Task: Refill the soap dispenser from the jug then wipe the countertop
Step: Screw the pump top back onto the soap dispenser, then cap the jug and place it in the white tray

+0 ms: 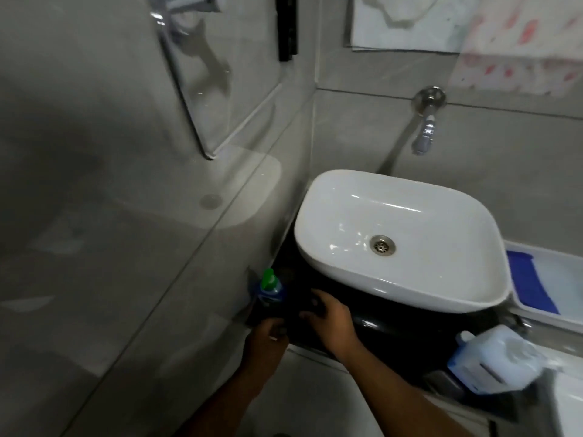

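The soap dispenser (269, 290), a blue bottle with a green pump, stands at the left end of the black countertop (394, 329), against the wall. My left hand (266, 335) is at its base and seems closed around the bottle's dark lower part. My right hand (329, 316) lies palm down on the counter just right of the dispenser, fingers bent over something dark; whether that is a cloth I cannot tell. The translucent refill jug (495, 362), with a blue cap, lies tilted at the counter's right end, away from both hands.
A white basin (347, 269) fills most of the counter, under a wall tap (426, 134). A white tray with a blue cloth (530, 285) sits to its right. A mirror (195, 74) hangs on the grey tiled wall at left.
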The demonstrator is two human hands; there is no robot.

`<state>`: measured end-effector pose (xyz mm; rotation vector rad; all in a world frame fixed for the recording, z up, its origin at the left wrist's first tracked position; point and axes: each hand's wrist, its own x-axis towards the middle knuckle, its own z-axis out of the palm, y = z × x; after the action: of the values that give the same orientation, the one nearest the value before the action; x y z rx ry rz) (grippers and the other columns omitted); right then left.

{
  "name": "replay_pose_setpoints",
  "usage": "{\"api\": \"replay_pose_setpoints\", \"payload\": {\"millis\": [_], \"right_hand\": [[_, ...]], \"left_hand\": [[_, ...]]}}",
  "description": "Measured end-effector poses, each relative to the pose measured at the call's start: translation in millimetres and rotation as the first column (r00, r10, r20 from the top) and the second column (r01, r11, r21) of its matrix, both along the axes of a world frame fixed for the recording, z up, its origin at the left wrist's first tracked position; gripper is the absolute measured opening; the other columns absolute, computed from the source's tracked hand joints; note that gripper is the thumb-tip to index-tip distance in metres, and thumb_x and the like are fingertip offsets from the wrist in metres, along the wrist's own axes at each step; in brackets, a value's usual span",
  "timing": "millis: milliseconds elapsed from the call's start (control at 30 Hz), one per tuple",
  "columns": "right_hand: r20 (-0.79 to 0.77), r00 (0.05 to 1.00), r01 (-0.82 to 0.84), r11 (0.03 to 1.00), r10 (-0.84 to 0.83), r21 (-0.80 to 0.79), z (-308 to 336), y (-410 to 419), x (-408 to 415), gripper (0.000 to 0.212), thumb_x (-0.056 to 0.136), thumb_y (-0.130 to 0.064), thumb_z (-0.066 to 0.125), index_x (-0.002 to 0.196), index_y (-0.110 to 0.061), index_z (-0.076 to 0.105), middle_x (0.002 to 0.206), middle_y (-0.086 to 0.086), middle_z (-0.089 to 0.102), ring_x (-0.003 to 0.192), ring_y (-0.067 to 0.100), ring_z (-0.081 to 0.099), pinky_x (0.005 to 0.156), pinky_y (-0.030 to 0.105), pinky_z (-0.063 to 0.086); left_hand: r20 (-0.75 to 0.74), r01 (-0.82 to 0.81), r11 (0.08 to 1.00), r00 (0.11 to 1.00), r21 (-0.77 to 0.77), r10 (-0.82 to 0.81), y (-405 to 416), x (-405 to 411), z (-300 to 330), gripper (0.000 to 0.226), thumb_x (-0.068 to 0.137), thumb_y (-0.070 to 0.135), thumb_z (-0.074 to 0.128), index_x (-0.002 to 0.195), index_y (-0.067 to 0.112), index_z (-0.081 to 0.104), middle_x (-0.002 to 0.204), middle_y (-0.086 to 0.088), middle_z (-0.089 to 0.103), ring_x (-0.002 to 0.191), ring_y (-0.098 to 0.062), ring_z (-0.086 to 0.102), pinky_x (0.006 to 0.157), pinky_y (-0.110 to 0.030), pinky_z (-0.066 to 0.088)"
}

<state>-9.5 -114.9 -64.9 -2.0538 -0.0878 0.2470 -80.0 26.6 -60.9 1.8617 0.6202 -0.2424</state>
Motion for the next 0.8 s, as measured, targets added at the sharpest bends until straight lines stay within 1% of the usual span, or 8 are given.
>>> {"api": "replay_pose_setpoints", "payload": {"millis": [67,100,300,367,500,600,700,800], "right_hand": [[-0.063,0.993,0.107,0.992,-0.103,0.064,-2,-28,-14,0.052,0.076,-0.009,0.079,0.124,-0.012,0.061,0.104,-0.001,0.067,0.093,0.013,0.066,0.086,0.021,0.054],[-0.078,0.985,0.161,0.983,-0.155,0.084,-3,-43,-21,0.051,0.077,-0.010,0.079,0.124,-0.011,0.061,0.102,0.000,0.067,0.089,0.012,0.066,0.084,0.023,0.055],[-0.105,0.902,0.429,0.896,-0.419,0.111,-2,-138,-71,0.046,0.079,-0.017,0.078,0.122,-0.015,0.061,0.098,-0.003,0.068,0.089,0.006,0.066,0.082,0.023,0.057],[-0.124,0.854,0.517,0.850,-0.505,0.103,-2,-168,-90,0.042,0.080,-0.018,0.077,0.119,-0.016,0.062,0.094,-0.003,0.069,0.087,0.006,0.066,0.076,0.015,0.054],[-0.148,0.655,0.755,0.633,-0.741,0.169,-2,-227,-131,0.041,0.078,-0.016,0.079,0.116,-0.009,0.065,0.081,0.004,0.071,0.074,0.009,0.067,0.074,0.025,0.054],[-0.177,0.549,0.831,0.510,-0.817,0.223,5,-257,-143,0.062,0.073,-0.018,0.083,0.127,-0.014,0.056,0.101,0.005,0.069,0.082,0.005,0.067,0.072,0.018,0.051],[-0.145,0.665,0.744,0.633,-0.733,0.213,17,-272,-128,0.095,0.064,-0.026,0.089,0.144,-0.024,0.037,0.121,-0.012,0.057,0.103,-0.004,0.057,0.080,0.016,0.049],[-0.068,0.841,0.540,0.827,-0.536,0.156,27,-279,-102,0.114,0.058,-0.026,0.092,0.149,-0.027,0.024,0.136,-0.018,0.049,0.123,0.001,0.048,0.101,0.030,0.044]], "left_hand": [[0.004,0.101,0.995,0.995,0.018,-0.101,-22,2,-5,0.031,0.087,0.005,0.058,0.116,0.015,0.062,0.108,-0.006,0.065,0.102,-0.024,0.061,0.087,-0.037,0.051],[0.013,0.154,0.988,0.988,0.024,-0.155,-36,5,-7,0.030,0.086,0.005,0.058,0.115,0.014,0.062,0.109,-0.007,0.066,0.101,-0.022,0.061,0.087,-0.035,0.051],[0.078,0.449,0.891,0.888,0.072,-0.454,-120,33,-12,0.029,0.083,0.001,0.059,0.107,0.016,0.065,0.098,-0.002,0.067,0.097,-0.019,0.065,0.083,-0.023,0.048],[0.096,0.532,0.837,0.833,0.130,-0.545,-146,43,-13,0.030,0.083,0.002,0.060,0.109,0.016,0.065,0.101,-0.002,0.067,0.095,-0.018,0.065,0.086,-0.024,0.049],[0.115,0.686,0.659,0.661,0.309,-0.742,-199,63,-10,0.040,0.083,0.006,0.060,0.122,0.016,0.061,0.121,-0.006,0.063,0.100,-0.023,0.063,0.095,-0.033,0.049],[0.092,0.743,0.534,0.548,0.404,-0.831,-229,77,-5,0.047,0.084,0.006,0.057,0.130,0.015,0.055,0.134,-0.007,0.055,0.120,-0.023,0.054,0.106,-0.035,0.041],[0.030,0.772,0.437,0.479,0.462,-0.877,-249,90,-3,0.050,0.087,0.009,0.055,0.136,0.016,0.049,0.141,-0.006,0.050,0.131,-0.023,0.045,0.112,-0.034,0.033],[0.002,0.820,0.337,0.379,0.463,-0.925,-268,99,2,0.036,0.084,0.016,0.053,0.120,0.018,0.058,0.125,-0.008,0.063,0.117,-0.028,0.056,0.100,-0.042,0.044]]}}
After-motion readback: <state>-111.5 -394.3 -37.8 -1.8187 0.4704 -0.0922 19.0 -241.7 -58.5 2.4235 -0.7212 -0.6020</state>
